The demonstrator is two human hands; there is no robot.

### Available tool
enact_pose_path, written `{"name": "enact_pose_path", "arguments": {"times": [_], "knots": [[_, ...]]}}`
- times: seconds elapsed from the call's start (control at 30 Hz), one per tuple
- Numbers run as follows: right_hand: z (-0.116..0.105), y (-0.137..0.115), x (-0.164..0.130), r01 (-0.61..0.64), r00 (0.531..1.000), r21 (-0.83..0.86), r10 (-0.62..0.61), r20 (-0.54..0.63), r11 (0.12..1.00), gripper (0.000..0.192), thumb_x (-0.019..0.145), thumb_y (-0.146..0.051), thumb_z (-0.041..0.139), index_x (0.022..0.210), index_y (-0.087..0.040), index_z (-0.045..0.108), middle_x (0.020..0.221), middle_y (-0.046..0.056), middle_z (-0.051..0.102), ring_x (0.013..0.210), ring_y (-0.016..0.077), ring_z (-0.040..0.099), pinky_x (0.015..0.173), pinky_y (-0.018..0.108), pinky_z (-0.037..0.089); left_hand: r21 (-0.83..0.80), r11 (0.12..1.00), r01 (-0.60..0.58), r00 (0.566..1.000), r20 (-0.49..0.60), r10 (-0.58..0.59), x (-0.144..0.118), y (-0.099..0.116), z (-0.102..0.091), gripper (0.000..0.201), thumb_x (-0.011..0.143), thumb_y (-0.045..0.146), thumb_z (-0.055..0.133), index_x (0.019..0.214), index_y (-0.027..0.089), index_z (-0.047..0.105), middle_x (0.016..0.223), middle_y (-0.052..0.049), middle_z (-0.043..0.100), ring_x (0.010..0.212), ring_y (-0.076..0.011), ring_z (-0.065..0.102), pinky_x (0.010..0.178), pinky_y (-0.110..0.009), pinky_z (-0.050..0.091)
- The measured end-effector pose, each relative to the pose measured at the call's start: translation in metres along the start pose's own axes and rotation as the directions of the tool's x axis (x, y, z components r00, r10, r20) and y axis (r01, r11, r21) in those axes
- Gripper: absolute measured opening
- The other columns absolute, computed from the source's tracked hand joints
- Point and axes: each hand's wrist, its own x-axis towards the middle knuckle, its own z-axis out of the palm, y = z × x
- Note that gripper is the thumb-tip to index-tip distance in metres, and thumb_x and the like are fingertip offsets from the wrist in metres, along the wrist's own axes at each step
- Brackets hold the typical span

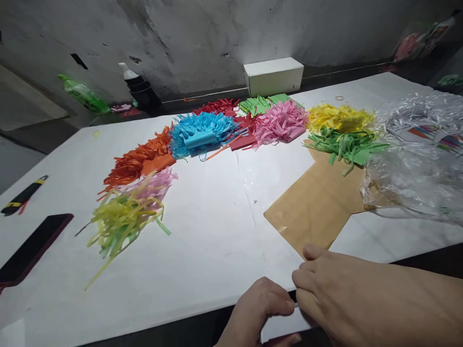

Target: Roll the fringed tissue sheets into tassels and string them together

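At the front edge of the table, my left hand (261,311) is closed with thumb and fingers around a piece of white paper (284,325). My right hand (334,291) is curled beside it, fingers closed at the other end of that piece; its fingertips are hidden. Part of the white piece drops out of sight below the picture. Just beyond my right knuckles lies a flat sheet of brown paper (311,207). Green fringed paper (347,147) rests on the far part of that sheet.
Fringed paper bundles in blue (204,132), orange (141,159), pink (280,123) and yellow (340,118) form an arc. Loose yellow-green strips (121,217) lie left. Clear plastic wrapping (415,178) spreads right. A phone (34,248), a cutter (25,195) and a white box (273,77) are around.
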Motion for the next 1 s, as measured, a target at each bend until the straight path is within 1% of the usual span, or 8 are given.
{"name": "enact_pose_path", "arguments": {"times": [0.13, 0.2, 0.27, 0.37, 0.57, 0.7, 0.87, 1.0], "knots": [[-0.005, 0.004, -0.002, -0.093, 0.996, 0.15, 0.09, 0.025, 0.984, 0.015, 0.073, -0.023, 0.082, 0.072, -0.02, 0.068, 0.066, -0.002, 0.061, 0.064, 0.0181, 0.052, 0.076, 0.041, 0.043, -0.014, 1.0, 0.013, 0.999, -0.033, -0.014, -0.007, -0.009, 0.004, 0.029, 0.093, 0.034, 0.072, 0.115, 0.023, 0.057, 0.095, -0.007, 0.07, 0.081, -0.0174, 0.065, 0.069, -0.024, 0.053], [-0.013, 0.011, -0.009, -0.207, 0.976, 0.395, 0.217, 0.022, 0.895, 0.006, 0.082, -0.017, 0.074, 0.081, -0.02, 0.069, 0.077, -0.002, 0.066, 0.072, 0.0168, 0.057, 0.077, 0.035, 0.044, -0.022, 1.0, 0.019, 0.997, -0.07, -0.02, -0.01, -0.013, 0.002, 0.028, 0.094, 0.035, 0.071, 0.115, 0.022, 0.057, 0.095, -0.008, 0.069, 0.08, -0.0177, 0.065, 0.067, -0.024, 0.053], [-0.02, 0.018, -0.018, -0.282, 0.94, 0.613, 0.341, 0.023, 0.738, 0.014, 0.089, -0.012, 0.065, 0.098, -0.022, 0.071, 0.092, -0.001, 0.068, 0.086, 0.015, 0.06, 0.077, 0.028, 0.045, -0.03, 0.999, 0.011, 0.995, -0.094, -0.014, -0.011, -0.015, -0.001, 0.028, 0.094, 0.034, 0.069, 0.117, 0.022, 0.057, 0.095, -0.008, 0.069, 0.079, -0.0174, 0.064, 0.064, -0.024, 0.052], [-0.021, 0.021, -0.029, -0.285, 0.919, 0.708, 0.395, 0.009, 0.646, 0.024, 0.093, -0.008, 0.06, 0.107, -0.024, 0.071, 0.099, 0.001, 0.065, 0.093, 0.0141, 0.059, 0.076, 0.023, 0.045, -0.039, 0.999, 0.014, 0.996, -0.084, -0.017, -0.01, -0.015, -0.005, 0.028, 0.095, 0.032, 0.069, 0.119, 0.022, 0.057, 0.095, -0.008, 0.069, 0.079, -0.0175, 0.064, 0.063, -0.023, 0.051], [0.004, 0.008, -0.029, -0.173, 0.927, 0.646, 0.344, -0.149, 0.744, 0.016, 0.095, -0.009, 0.058, 0.098, -0.019, 0.07, 0.093, 0.003, 0.065, 0.087, 0.0154, 0.055, 0.077, 0.027, 0.041, -0.077, 0.997, -0.008, 0.997, -0.082, 0.002, -0.009, -0.013, -0.006, 0.028, 0.095, 0.03, 0.068, 0.12, 0.021, 0.057, 0.095, -0.009, 0.068, 0.08, -0.0191, 0.066, 0.066, -0.025, 0.053], [0.017, 0.001, -0.023, -0.198, 0.918, 0.601, 0.361, -0.163, 0.775, 0.016, 0.097, -0.011, 0.053, 0.089, -0.02, 0.063, 0.088, 0.0, 0.063, 0.081, 0.0134, 0.053, 0.081, 0.028, 0.038, -0.052, 0.999, 0.016, 0.998, -0.058, -0.019, -0.012, -0.015, -0.006, 0.028, 0.094, 0.03, 0.07, 0.118, 0.021, 0.057, 0.097, -0.009, 0.069, 0.081, -0.0181, 0.064, 0.066, -0.024, 0.052], [0.034, -0.006, -0.017, -0.242, 0.92, 0.378, 0.335, -0.203, 0.893, 0.012, 0.082, -0.011, 0.058, 0.079, -0.021, 0.054, 0.074, -0.003, 0.055, 0.069, 0.0154, 0.046, 0.081, 0.033, 0.034, -0.039, 0.999, 0.002, 1.0, -0.028, -0.003, -0.012, -0.013, -0.005, 0.034, 0.091, 0.025, 0.073, 0.121, 0.023, 0.056, 0.098, -0.008, 0.07, 0.082, -0.0181, 0.066, 0.064, -0.022, 0.052], [0.039, -0.014, -0.014, -0.291, 0.925, 0.257, 0.34, -0.17, 0.921, 0.016, 0.07, -0.009, 0.062, 0.07, -0.023, 0.053, 0.065, -0.003, 0.051, 0.06, 0.0157, 0.043, 0.076, 0.035, 0.034, -0.024, 0.999, 0.031, 1.0, -0.003, -0.031, -0.011, -0.011, -0.001, 0.043, 0.083, 0.017, 0.081, 0.118, 0.023, 0.058, 0.099, -0.007, 0.071, 0.084, -0.0203, 0.067, 0.073, -0.026, 0.055]]}}
